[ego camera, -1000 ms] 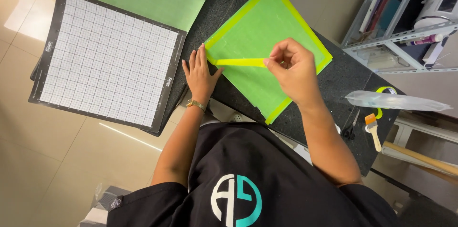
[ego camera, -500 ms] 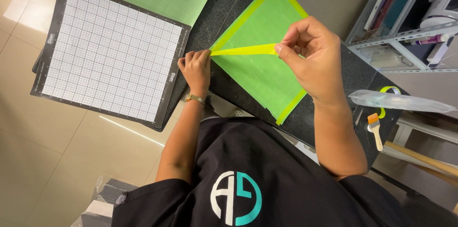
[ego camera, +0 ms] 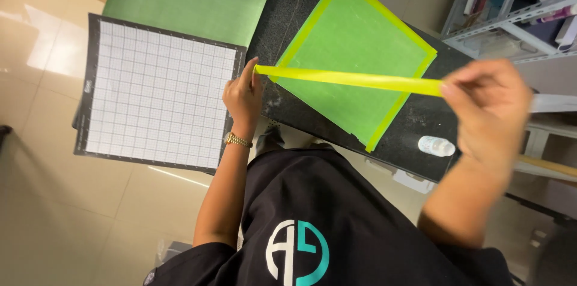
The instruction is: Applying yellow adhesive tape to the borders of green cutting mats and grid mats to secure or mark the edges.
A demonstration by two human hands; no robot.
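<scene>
Right hand (ego camera: 490, 112) blurred; grip unclear

The stretched yellow tape strip (ego camera: 354, 80) bars the way across the green square sheet (ego camera: 354, 51). At 4 o'clock of the sheet, a small clear bottle (ego camera: 437, 146) lies on dark counter (ego camera: 288, 15).

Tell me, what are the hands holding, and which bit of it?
A long yellow strip of tape, stretched out. The right hand pinches one end in its fingers; the left hand presses the other end against the dark table.
</scene>
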